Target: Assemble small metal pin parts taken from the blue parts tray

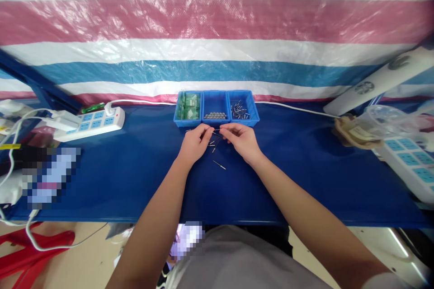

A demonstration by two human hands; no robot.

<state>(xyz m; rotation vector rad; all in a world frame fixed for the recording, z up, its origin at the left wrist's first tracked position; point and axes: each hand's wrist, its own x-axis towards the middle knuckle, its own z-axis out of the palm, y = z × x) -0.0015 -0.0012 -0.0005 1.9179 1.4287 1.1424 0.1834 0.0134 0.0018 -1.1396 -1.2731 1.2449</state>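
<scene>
My left hand (195,143) and my right hand (241,139) meet over the blue table (135,176), just in front of three blue bins. Both hands pinch small thin metal pins (215,132) between thumb and fingers, the fingertips almost touching. A few more pins lie loose on the table under the hands, and one pin (219,165) lies a little nearer to me. The left bin (187,108) holds green parts, the middle bin (214,109) small metal balls, the right bin (242,108) dark metal pins.
A white power strip (91,123) with cables lies at the back left. Another power strip (412,165), a clear plastic container (384,122) and a white lamp arm (376,82) sit at the right. A striped tarp hangs behind. A red stool (30,253) stands below left.
</scene>
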